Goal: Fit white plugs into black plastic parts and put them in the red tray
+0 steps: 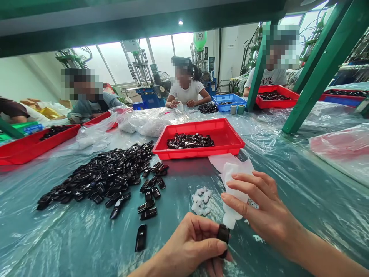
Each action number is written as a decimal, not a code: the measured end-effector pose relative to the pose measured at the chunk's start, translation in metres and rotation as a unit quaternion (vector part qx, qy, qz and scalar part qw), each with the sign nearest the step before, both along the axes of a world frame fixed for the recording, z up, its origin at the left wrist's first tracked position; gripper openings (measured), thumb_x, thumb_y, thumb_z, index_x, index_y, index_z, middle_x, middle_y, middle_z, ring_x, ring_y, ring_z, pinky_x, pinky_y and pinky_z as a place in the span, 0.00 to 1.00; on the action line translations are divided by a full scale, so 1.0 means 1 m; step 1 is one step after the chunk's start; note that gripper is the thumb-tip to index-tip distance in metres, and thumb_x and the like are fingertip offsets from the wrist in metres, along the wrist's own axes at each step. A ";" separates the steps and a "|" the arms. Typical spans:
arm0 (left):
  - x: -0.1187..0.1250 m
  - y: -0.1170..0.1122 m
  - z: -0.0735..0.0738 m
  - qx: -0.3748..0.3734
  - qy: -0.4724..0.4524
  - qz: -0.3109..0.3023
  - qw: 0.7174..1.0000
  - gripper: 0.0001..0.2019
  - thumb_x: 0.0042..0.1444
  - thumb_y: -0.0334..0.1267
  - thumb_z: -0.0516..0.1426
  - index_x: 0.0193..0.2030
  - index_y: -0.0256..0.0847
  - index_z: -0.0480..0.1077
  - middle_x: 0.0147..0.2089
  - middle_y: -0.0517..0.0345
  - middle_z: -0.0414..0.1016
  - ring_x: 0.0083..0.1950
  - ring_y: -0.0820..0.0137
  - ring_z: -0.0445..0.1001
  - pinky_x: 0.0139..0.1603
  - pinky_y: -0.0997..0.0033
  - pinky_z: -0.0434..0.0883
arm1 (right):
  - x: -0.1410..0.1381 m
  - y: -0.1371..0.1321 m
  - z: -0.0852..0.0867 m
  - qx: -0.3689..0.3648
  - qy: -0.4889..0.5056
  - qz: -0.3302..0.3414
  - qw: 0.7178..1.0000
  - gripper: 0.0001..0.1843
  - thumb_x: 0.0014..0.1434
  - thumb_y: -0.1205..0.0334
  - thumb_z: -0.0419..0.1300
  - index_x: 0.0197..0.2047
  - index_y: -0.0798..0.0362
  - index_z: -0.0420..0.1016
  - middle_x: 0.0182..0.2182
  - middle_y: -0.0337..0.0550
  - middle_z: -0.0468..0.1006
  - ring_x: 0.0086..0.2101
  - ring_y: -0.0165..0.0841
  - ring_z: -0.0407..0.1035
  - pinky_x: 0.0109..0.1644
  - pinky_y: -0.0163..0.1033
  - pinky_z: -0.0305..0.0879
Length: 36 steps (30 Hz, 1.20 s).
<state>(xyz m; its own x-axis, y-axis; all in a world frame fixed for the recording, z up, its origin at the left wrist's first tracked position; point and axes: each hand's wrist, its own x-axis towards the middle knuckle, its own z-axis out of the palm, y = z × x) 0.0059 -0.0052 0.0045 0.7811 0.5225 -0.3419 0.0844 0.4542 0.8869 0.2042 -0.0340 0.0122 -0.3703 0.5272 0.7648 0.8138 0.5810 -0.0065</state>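
My left hand (196, 240) pinches a small black plastic piece (223, 234) between thumb and fingers, low in the view. Fingers of my right hand (268, 209) are closed around a white squeeze bottle (230, 215), tipped with its narrow end down at the black piece's upper end. Whether bottle and piece touch, I cannot tell. Left of the bottle lies a little heap of white scraps (201, 201). A single black piece (141, 237) rests left of my left hand, in front of a large pile of similar pieces (100, 177).
A red tray (198, 154) holding black pieces stands beyond my hands, with white tissue (217, 161) at its near right corner. Plastic sheeting covers the green table (95, 242). Green posts (317, 69) rise at right. Several people sit across the table near a blue tray (229, 99).
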 end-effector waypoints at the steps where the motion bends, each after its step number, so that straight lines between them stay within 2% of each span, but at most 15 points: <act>1: 0.000 0.000 0.000 -0.001 0.002 0.000 1.000 0.13 0.47 0.41 0.62 0.30 0.28 0.75 0.24 0.54 0.71 0.20 0.77 0.71 0.19 0.83 0.65 | -0.001 0.000 0.000 0.003 0.000 -0.002 1.000 0.20 0.55 0.82 0.50 0.42 0.52 0.73 0.42 0.48 0.74 0.51 0.39 0.63 0.54 0.53 0.51; 15: 0.001 -0.001 -0.002 -0.004 0.000 -0.010 1.000 0.13 0.47 0.41 0.62 0.30 0.29 0.75 0.22 0.56 0.70 0.20 0.76 0.70 0.19 0.82 0.65 | -0.004 0.000 0.002 0.014 0.002 -0.017 1.000 0.20 0.56 0.82 0.48 0.41 0.50 0.72 0.41 0.46 0.75 0.50 0.37 0.64 0.52 0.49 0.54; 22: 0.002 0.000 0.000 -0.003 0.008 0.000 1.000 0.14 0.47 0.42 0.62 0.29 0.29 0.75 0.22 0.56 0.70 0.19 0.78 0.70 0.19 0.82 0.65 | 0.002 0.001 0.000 -0.008 0.005 0.008 1.000 0.15 0.59 0.78 0.50 0.41 0.52 0.72 0.43 0.47 0.74 0.51 0.39 0.63 0.55 0.54 0.50; 36: 0.000 0.001 -0.004 -0.007 0.007 -0.009 1.000 0.13 0.46 0.42 0.63 0.30 0.29 0.76 0.22 0.55 0.71 0.20 0.76 0.70 0.20 0.81 0.65 | 0.000 0.002 0.000 -0.025 0.036 0.019 0.999 0.18 0.57 0.81 0.51 0.42 0.50 0.70 0.43 0.46 0.73 0.50 0.39 0.63 0.51 0.53 0.57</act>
